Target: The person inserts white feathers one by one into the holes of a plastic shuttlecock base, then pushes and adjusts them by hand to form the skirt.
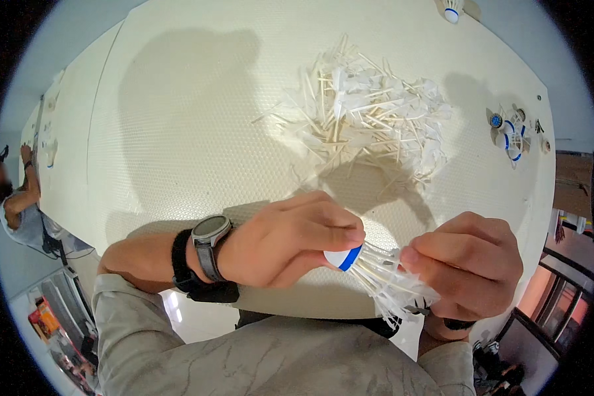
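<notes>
Close to the table's near edge I hold a shuttlecock tilted, its white cork with a blue band up and to the left, its feathers spreading down and to the right. My left hand is closed around the cork, thumb and fingers pressed on it. With thumb and fingertips, my right hand pinches at the feather shafts on the skirt's right side. Some feather tips look frayed and uneven. Beyond my hands lies a loose pile of white feathers, quills pointing every way.
Blue-banded shuttlecock parts lie near the table's right edge. Another shuttlecock stands at the far edge. The white table has a dimpled surface. At the far left another person reaches onto a table.
</notes>
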The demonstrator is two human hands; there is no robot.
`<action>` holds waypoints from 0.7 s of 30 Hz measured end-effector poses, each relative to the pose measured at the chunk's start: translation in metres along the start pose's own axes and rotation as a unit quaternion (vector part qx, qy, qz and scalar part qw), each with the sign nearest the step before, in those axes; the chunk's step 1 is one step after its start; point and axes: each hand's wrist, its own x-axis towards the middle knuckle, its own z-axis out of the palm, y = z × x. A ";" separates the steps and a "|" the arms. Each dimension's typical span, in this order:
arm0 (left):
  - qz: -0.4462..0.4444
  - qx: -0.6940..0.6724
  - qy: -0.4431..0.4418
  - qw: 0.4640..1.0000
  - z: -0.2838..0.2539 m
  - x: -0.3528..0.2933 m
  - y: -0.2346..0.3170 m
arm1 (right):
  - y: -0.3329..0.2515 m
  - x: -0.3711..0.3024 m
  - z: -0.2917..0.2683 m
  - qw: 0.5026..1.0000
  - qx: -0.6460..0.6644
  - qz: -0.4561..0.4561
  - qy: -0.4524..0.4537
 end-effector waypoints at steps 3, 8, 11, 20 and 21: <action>-0.002 -0.006 -0.006 1.000 0.000 0.001 0.000 | -0.005 0.000 -0.003 1.000 -0.011 0.016 -0.007; -0.028 -0.008 -0.005 1.000 0.001 -0.001 -0.002 | -0.005 -0.003 0.004 0.998 -0.036 0.043 0.025; -0.017 -0.026 0.035 0.999 0.002 -0.003 -0.006 | -0.004 -0.002 0.008 0.989 -0.020 0.144 0.033; 0.010 0.000 0.007 1.000 0.000 -0.001 -0.008 | 0.002 -0.004 0.010 0.996 0.036 0.086 0.014; 0.014 0.010 -0.007 1.000 -0.001 -0.001 -0.008 | 0.002 -0.005 0.011 0.996 0.036 0.085 0.014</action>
